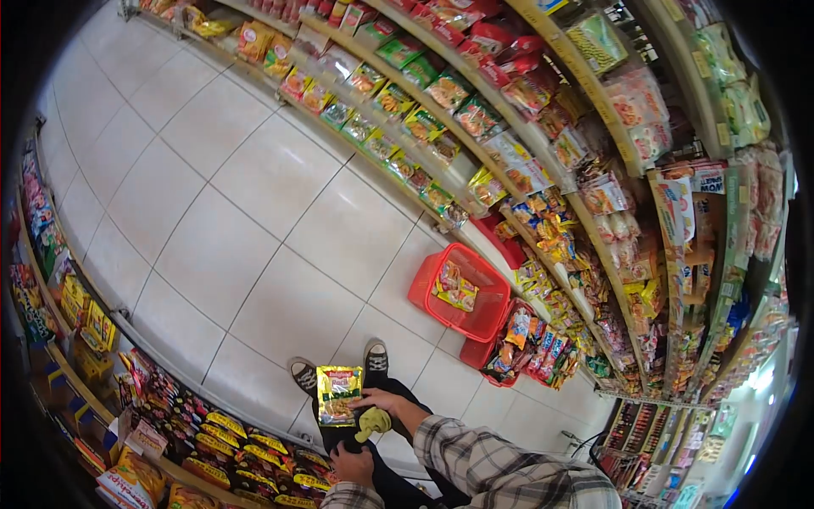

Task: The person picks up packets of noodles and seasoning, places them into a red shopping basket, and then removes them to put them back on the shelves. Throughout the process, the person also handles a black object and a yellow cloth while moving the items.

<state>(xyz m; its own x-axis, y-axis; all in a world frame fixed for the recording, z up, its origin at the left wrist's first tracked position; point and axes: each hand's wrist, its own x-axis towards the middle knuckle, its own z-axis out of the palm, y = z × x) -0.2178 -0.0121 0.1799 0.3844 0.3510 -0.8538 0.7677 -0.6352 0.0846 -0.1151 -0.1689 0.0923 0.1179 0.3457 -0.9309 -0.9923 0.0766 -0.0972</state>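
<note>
My right hand (381, 400) is closed on the edge of a yellow and green snack or noodle packet (339, 395), held upright above my legs. Against the same hand hangs a crumpled yellow-green, cloth-like thing (374, 422); whether the fingers grip it too is not clear. Lower down, near my thigh, my left hand (353, 466) has its fingers curled, and what lies in them, if anything, is hidden. A red shopping basket (420, 293) stands on the floor beyond my feet, with several yellow packets (455, 288) inside.
Another red basket (476, 354) with colourful packets sits beside the first, against the shelves. Tall shelves (475, 153) of instant noodles and snacks curve along the right and top. A low shelf (203, 441) of dark and yellow packets runs along the lower left. White tiled floor (229, 204) lies between.
</note>
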